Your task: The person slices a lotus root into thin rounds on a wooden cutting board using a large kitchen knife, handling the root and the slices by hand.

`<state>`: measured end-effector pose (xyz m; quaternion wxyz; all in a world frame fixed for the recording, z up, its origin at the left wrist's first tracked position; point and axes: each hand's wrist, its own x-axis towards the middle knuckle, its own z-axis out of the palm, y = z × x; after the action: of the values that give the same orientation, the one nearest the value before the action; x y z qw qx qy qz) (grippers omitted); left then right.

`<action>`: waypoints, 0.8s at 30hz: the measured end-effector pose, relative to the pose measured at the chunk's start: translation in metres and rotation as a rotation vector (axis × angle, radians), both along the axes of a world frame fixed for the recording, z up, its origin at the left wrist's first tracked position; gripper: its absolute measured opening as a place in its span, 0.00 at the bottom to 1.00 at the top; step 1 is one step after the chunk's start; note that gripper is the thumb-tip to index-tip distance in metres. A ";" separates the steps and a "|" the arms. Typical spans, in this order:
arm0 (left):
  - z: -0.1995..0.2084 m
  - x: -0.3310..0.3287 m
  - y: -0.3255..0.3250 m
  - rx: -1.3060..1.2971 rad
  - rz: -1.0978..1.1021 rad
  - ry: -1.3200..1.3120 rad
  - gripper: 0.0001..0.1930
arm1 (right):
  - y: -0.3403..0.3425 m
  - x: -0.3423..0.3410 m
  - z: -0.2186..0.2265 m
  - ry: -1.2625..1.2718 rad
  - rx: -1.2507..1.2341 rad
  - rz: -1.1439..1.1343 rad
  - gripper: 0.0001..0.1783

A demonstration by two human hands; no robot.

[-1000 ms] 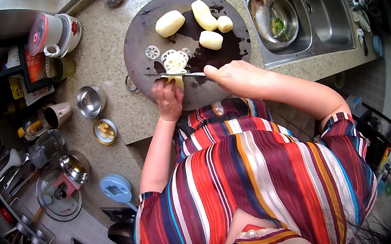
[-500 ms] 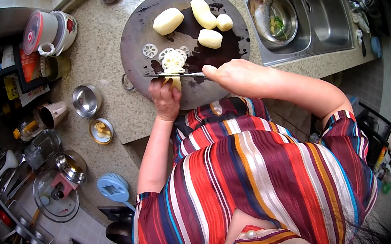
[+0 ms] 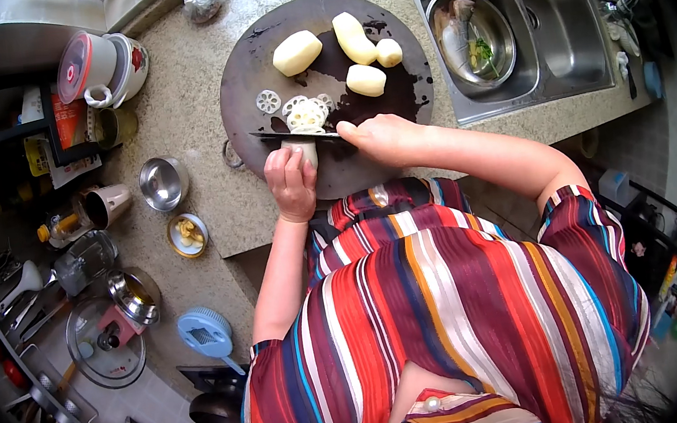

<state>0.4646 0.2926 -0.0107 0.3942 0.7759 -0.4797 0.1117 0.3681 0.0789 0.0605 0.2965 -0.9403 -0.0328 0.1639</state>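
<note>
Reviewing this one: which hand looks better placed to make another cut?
Probably the right hand: it grips the knife, whose blade lies across the far end of the lotus root. The left hand has no tool and is occupied holding the root.

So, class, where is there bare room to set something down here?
Bare counter lies between the lidded pots and the round board, and between the steel bowl and the board. Crowded: around the knife, with root slices, left hand and right hand; and around the pink cup and glass lid.
</note>
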 end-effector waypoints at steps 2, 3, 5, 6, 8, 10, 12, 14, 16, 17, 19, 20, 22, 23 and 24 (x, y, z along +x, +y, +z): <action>0.003 -0.001 0.000 -0.001 0.020 0.026 0.13 | -0.002 0.001 0.014 0.087 -0.018 -0.019 0.11; 0.004 -0.001 -0.002 -0.008 0.012 0.030 0.13 | -0.003 -0.001 0.020 0.088 -0.018 -0.015 0.11; 0.001 -0.004 -0.002 -0.001 0.039 0.021 0.13 | -0.005 -0.003 0.032 0.098 0.004 -0.025 0.11; -0.001 -0.005 -0.002 0.008 0.060 0.011 0.13 | -0.005 -0.004 0.039 0.101 0.003 -0.023 0.11; -0.003 -0.003 -0.002 -0.012 0.068 0.041 0.13 | -0.006 -0.008 0.052 0.084 0.028 -0.014 0.13; -0.004 -0.001 -0.003 -0.040 0.060 0.033 0.12 | -0.006 -0.011 0.061 0.101 0.027 -0.021 0.13; -0.006 -0.002 -0.002 -0.035 0.062 0.030 0.12 | -0.007 -0.014 0.068 0.115 0.027 -0.027 0.14; -0.007 -0.001 -0.001 -0.029 0.065 0.025 0.11 | -0.007 -0.015 0.072 0.127 0.014 -0.007 0.13; -0.009 -0.002 0.000 -0.036 0.044 0.032 0.12 | -0.008 -0.014 0.075 0.146 0.016 -0.004 0.13; -0.010 -0.002 0.000 -0.034 0.045 0.037 0.12 | -0.007 -0.014 0.076 0.160 0.017 -0.001 0.12; -0.009 -0.001 -0.001 -0.038 0.046 0.036 0.12 | -0.006 -0.012 0.077 0.163 0.030 -0.011 0.12; -0.009 -0.001 -0.001 -0.037 0.045 0.040 0.12 | -0.005 -0.012 0.077 0.162 0.043 -0.020 0.11; -0.009 -0.001 -0.001 -0.033 0.057 0.016 0.11 | -0.005 -0.010 0.076 0.154 0.050 -0.015 0.11; -0.010 -0.001 0.000 -0.031 0.058 0.018 0.11 | -0.005 -0.008 0.074 0.143 0.057 -0.011 0.10; -0.010 -0.001 0.000 -0.036 0.050 0.029 0.11 | -0.005 -0.006 0.073 0.144 0.057 -0.010 0.10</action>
<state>0.4640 0.2928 -0.0209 0.4121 0.7819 -0.4523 0.1191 0.3619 0.0737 0.1334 0.3254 -0.9175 -0.0112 0.2284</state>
